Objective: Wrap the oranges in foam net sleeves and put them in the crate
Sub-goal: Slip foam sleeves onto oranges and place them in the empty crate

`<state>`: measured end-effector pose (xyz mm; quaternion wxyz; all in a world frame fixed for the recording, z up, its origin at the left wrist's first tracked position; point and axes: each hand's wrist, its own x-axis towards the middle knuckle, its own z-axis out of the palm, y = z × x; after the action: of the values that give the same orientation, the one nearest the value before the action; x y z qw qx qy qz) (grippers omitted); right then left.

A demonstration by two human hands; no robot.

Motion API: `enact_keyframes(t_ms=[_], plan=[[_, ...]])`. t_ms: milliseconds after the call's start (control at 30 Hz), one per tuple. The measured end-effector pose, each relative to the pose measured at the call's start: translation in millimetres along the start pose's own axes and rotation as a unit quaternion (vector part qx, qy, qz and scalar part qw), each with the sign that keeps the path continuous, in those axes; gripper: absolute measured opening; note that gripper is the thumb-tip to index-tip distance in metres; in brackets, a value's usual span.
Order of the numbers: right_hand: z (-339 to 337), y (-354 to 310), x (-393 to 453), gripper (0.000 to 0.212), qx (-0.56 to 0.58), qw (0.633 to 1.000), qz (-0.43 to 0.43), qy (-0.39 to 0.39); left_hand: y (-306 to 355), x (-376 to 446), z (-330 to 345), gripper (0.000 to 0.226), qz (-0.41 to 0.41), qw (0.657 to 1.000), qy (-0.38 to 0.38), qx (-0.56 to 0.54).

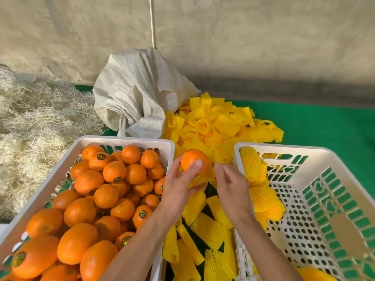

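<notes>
My left hand (180,186) holds a bare orange (192,160) up between the two crates, thumb across its front. My right hand (231,184) is just right of the orange with fingers curled; its fingertips pinch at a yellow foam net sleeve (199,179) that hangs under the orange. The white crate on the left (125,140) is heaped with several bare oranges (113,171). The white crate on the right (284,149) holds a few oranges wrapped in yellow sleeves (261,196) along its left side.
A pile of loose yellow foam sleeves (219,122) covers the green mat (324,126) between and behind the crates. A crumpled white woven sack (138,94) stands behind the left crate. Pale straw (36,122) lies at the left. A wall rises behind.
</notes>
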<state>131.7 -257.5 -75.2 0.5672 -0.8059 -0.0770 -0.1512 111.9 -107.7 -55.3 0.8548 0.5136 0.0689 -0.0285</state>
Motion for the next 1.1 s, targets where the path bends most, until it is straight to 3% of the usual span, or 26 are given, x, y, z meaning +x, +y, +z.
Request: enact_keyframes(t_ms=[67, 200, 367, 467, 600, 800, 900, 1000, 1100], plan=[[-0.3, 2.2, 2.3, 0.007, -0.023, 0.999, 0.020, -0.009, 3.9, -0.1, -0.9, 0.066, -0.038, 0.997, -0.064, -0.019], [2.5, 2.9, -1.5, 0.038, -0.057, 0.996, 0.031, -0.055, 1.5, -2.4, 2.6, 0.073, -0.052, 0.990, -0.127, 0.036], [1.4, 8.0, 2.0, 0.040, -0.030, 0.996, 0.078, -0.038, -1.4, 2.7, -1.4, 0.056, -0.034, 0.994, -0.035, 0.097], [0.8, 9.2, 4.6, 0.007, -0.005, 0.997, 0.069, -0.025, -3.5, 6.9, -2.1, 0.054, -0.025, 0.992, 0.036, 0.116], [-0.4, 0.9, 1.1, 0.019, -0.033, 0.999, 0.006, 0.019, -8.0, 9.3, 2.0, 0.054, -0.013, 0.976, 0.099, 0.195], [-2.3, -8.5, -5.8, 0.019, -0.114, 0.986, -0.122, 0.022, -19.0, 11.6, 1.0, 0.069, -0.072, 0.935, 0.090, 0.334], [1.2, -9.5, -8.6, 0.021, -0.166, 0.962, -0.215, -0.003, -26.3, 11.3, -3.3, 0.072, -0.037, 0.929, 0.082, 0.358], [2.2, -9.3, -9.7, 0.021, -0.192, 0.945, -0.263, -0.024, -31.2, 14.5, -7.1, 0.047, -0.012, 0.929, 0.075, 0.362], [2.1, -11.6, -10.4, 0.028, -0.157, 0.957, -0.241, -0.041, -28.7, 15.5, -9.7, 0.028, 0.031, 0.927, 0.085, 0.364]])
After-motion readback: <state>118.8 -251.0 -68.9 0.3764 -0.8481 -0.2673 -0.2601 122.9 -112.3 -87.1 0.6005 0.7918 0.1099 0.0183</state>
